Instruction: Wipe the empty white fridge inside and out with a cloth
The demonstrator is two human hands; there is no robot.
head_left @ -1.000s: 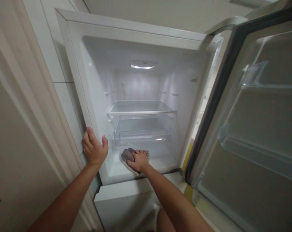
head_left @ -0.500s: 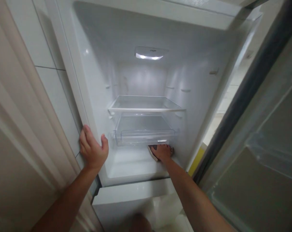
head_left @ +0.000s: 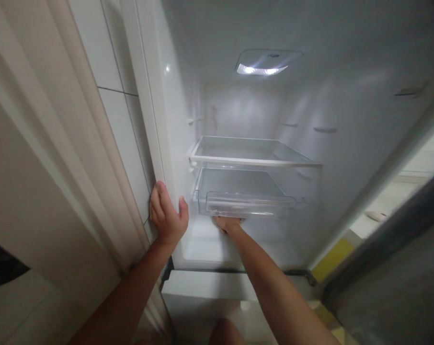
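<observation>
My left hand [head_left: 168, 215] rests against the left front edge of the fridge [head_left: 148, 96], its thumb spread from the fingers. My right hand [head_left: 228, 223] reaches in under the clear drawer [head_left: 249, 203], low on the white fridge floor [head_left: 202, 249]. Only small parts of a dark and tan cloth [head_left: 242, 219] show around this hand, and its fingertips are hidden behind the drawer front. Above the drawer sits a glass shelf [head_left: 253, 149].
A lit lamp [head_left: 262, 70] is in the fridge ceiling. Below the compartment a white drawer front [head_left: 210, 285] sticks out. The open door [head_left: 400, 268] stands at the right, and a beige ribbed panel [head_left: 59, 120] at the left.
My right hand has moved left and deeper under the clear drawer with the cloth. The view has turned, so the fridge appears farther right. My left hand keeps its place on the edge.
</observation>
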